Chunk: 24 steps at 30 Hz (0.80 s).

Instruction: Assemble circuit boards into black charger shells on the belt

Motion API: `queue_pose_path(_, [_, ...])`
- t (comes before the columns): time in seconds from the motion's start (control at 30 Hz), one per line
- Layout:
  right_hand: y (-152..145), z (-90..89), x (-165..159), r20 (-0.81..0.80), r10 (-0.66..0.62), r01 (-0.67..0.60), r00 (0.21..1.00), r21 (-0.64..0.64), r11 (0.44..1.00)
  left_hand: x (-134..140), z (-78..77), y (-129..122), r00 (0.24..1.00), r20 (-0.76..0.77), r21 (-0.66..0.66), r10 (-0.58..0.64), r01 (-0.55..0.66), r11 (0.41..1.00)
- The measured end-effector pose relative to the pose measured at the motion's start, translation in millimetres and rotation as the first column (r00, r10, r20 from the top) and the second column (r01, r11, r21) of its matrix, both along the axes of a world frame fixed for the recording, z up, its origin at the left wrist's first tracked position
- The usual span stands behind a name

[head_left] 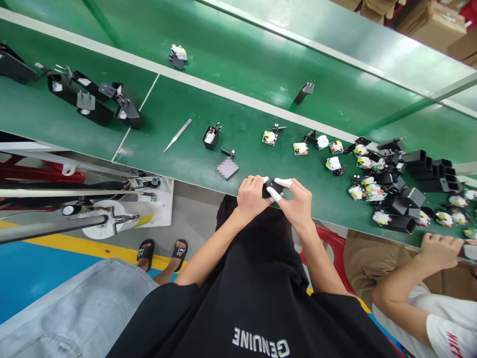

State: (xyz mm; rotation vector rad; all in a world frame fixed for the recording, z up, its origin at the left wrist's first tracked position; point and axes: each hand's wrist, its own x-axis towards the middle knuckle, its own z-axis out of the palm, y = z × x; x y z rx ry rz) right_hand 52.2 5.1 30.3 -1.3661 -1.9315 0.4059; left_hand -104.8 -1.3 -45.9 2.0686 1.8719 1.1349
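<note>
At the bench's front edge, my left hand [254,195] and my right hand [299,203] are both closed on a small black plastic part [274,186], probably a charger piece. White finger covers are on some of my fingertips, and the fingers hide much of the part. Just beyond my hands lies a flat grey square item [228,169], partly blurred out. A black housing [210,137] with a white-wrapped component and wires inside stands further back. To its left rests a slim pointed metal tool, seemingly tweezers [178,135].
Several circuit boards with white-wrapped parts [300,148] lie to the right, near stacked black housings [428,171]. More black housings [95,109] with plugs lie left. A co-worker's hand [441,251] is at the right edge. A press-like machine [122,214] stands left below the bench.
</note>
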Motion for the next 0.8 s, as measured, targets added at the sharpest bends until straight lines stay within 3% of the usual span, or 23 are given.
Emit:
queue_pose_path(0.17, [4, -5.1, 6, 0.135, 0.048, -0.049, 0.99, 0.002, 0.999, 0, -0.1, 0, 1.0, 0.005, -0.004, -0.004, 0.004, 1.0])
queue_pose_path(0.33, [9, -6.8, 9, 0.101, 0.102, -0.097, 0.99, -0.057, 0.994, 0, -0.1, 0, 1.0, 0.009, 0.018, -0.003, 0.003, 1.0])
queue_pose_path(0.47, [11, -7.1, 2, 0.043, 0.067, -0.064, 0.997, -0.068, 0.996, 0, -0.8, 0, 1.0, 0.008, 0.0, -0.005, 0.005, 1.0])
queue_pose_path(0.8, [-3, -23.2, -11, 0.004, -0.053, 0.053, 0.999, 0.054, 0.997, -1, -1.5, 0, 1.0, 0.02, 0.008, -0.002, 0.002, 1.0])
